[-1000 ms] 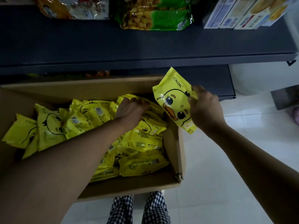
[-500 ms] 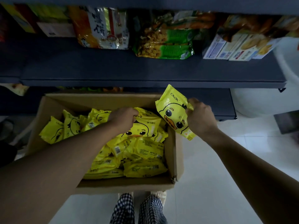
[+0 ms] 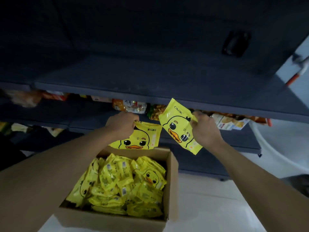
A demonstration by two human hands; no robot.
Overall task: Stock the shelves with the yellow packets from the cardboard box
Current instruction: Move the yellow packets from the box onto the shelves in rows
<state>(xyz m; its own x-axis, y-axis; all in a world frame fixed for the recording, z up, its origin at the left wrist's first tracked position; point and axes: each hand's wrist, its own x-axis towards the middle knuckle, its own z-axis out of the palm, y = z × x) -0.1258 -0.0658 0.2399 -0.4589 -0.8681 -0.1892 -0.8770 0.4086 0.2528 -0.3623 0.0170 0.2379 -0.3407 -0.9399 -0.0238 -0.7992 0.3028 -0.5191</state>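
Head camera view: the left hand [image 3: 122, 125] grips one yellow duck packet [image 3: 138, 138] by its top edge, the right hand [image 3: 204, 128] grips another [image 3: 179, 127], both raised before dark shelves [image 3: 150, 91]; below them an open cardboard box [image 3: 172, 181] holds many more packets [image 3: 123, 183]

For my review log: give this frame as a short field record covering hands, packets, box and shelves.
left hand: grips left packet by its top edge
right hand: grips right packet, tilted
cardboard box: open, on the floor, many yellow packets inside
upper shelf: dark, bare where visible
lower shelf: other snack bags
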